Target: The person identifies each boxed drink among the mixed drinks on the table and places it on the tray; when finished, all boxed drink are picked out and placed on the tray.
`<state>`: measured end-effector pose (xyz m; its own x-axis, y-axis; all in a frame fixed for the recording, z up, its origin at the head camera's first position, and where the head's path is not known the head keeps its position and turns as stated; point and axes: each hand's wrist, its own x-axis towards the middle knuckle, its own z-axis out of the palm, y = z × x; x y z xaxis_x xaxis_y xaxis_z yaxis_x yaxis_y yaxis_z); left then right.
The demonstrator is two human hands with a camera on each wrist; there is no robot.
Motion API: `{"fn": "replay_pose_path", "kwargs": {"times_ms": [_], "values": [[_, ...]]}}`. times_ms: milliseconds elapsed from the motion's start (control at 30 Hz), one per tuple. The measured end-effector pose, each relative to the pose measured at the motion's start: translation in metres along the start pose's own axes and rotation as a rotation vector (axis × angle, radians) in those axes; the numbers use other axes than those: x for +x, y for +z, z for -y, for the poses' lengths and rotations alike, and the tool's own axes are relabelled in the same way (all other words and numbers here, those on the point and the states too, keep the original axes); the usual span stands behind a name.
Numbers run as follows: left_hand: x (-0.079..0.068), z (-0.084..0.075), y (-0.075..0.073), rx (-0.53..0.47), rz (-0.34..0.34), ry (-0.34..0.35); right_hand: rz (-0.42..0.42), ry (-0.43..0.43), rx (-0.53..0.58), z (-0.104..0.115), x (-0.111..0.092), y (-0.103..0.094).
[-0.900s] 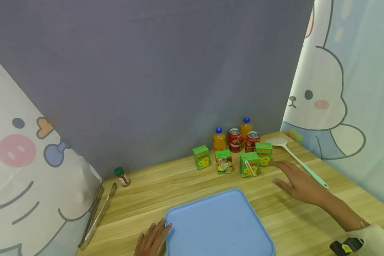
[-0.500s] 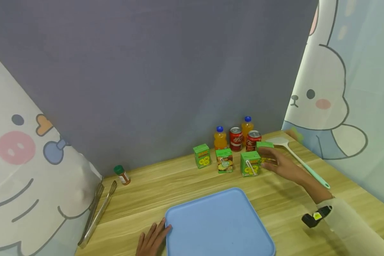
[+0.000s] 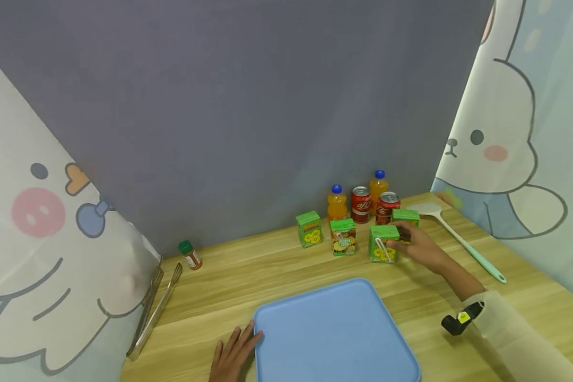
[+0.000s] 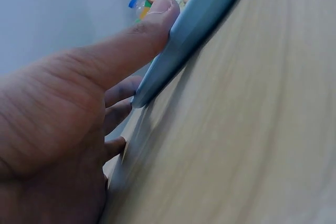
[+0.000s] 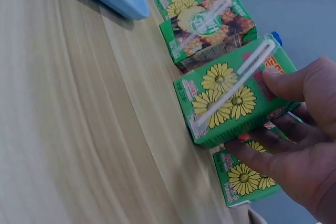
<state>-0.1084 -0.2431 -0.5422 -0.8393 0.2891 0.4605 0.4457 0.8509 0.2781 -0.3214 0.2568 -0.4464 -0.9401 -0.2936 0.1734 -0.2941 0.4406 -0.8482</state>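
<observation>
In the head view my right hand (image 3: pixel 421 245) has its thumb on the front of a green drink carton (image 3: pixel 382 253) with a white straw. The right wrist view shows the thumb pressed on the printed face of this carton (image 5: pixel 220 90), with the fingers curled round its side and partly hidden behind it. My left hand (image 3: pixel 234 353) lies at the left edge of a blue tray (image 3: pixel 334 334), fingers spread. In the left wrist view its thumb touches the tray's rim (image 4: pixel 194 30).
More green cartons (image 3: pixel 309 229), (image 3: pixel 344 241), orange-drink bottles (image 3: pixel 336 204) and red cans (image 3: pixel 361 204) stand behind the tray. At right lies a turner (image 3: pixel 468 246) with a mint handle. Metal tongs (image 3: pixel 155 313) and a green-capped spice jar (image 3: pixel 190 255) are at left.
My right hand has moved left from beside the cartons and taken hold of the carton with the straw. The left hand stays at the tray's edge; the head view has shifted slightly.
</observation>
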Motion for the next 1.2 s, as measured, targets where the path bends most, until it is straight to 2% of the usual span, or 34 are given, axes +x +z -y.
{"fn": "replay_pose_path", "kwargs": {"times_ms": [200, 433, 600, 867, 1033, 1200], "values": [[0.001, -0.002, -0.003, -0.005, -0.005, -0.006, -0.023, -0.013, -0.007, 0.016, -0.007, -0.001], [-0.001, -0.002, -0.004, -0.021, 0.009, -0.030, -0.002, -0.069, 0.010, 0.065, -0.016, 0.019], [0.001, 0.000, -0.003, -0.020, 0.022, -0.014, 0.066, -0.102, 0.109, 0.096, -0.025, 0.050], [0.000, 0.000, -0.004, -0.043, 0.032, -0.003, 0.227, -0.149, 0.236, 0.130, -0.030, 0.116], [0.000, -0.001, -0.005, -0.037, 0.035, -0.024, 0.309, -0.198, 0.290, 0.143, -0.030, 0.153], [0.000, -0.002, -0.006, -0.031, 0.047, -0.045, 0.347, -0.223, 0.261, 0.143, -0.029, 0.182]]}}
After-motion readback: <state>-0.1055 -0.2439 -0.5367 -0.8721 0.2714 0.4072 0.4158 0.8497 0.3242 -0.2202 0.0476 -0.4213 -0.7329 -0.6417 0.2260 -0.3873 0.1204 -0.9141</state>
